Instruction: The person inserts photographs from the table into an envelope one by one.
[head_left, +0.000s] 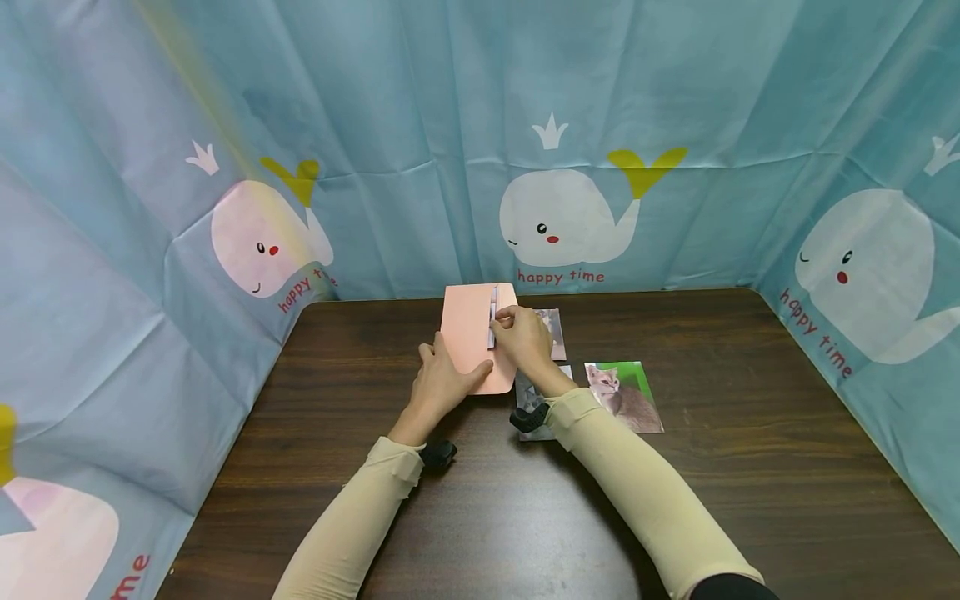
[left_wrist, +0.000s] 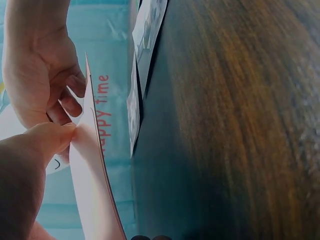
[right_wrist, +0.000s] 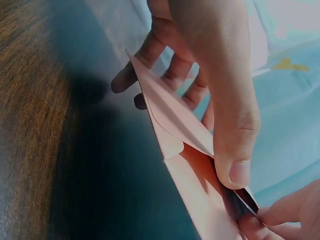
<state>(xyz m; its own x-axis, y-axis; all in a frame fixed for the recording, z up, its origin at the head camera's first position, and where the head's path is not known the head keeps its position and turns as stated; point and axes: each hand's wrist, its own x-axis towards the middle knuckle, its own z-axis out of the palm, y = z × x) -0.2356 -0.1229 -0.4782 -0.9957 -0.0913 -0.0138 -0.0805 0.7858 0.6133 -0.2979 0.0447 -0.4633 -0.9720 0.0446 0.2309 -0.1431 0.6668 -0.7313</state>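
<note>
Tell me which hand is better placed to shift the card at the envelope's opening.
The right hand, I'd say: its fingers already pinch the card at the opening, while the left hand is busy holding the envelope.

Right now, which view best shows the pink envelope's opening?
Right wrist: it looks inside the pink envelope. Head shows the opening as a narrow strip beside the right hand; left wrist shows the envelope nearly edge-on, opening not visible.

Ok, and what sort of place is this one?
Probably an improvised indoor recording booth: a dark wood-grain table, with blue whale-print curtains closing off its back and both sides.
</note>
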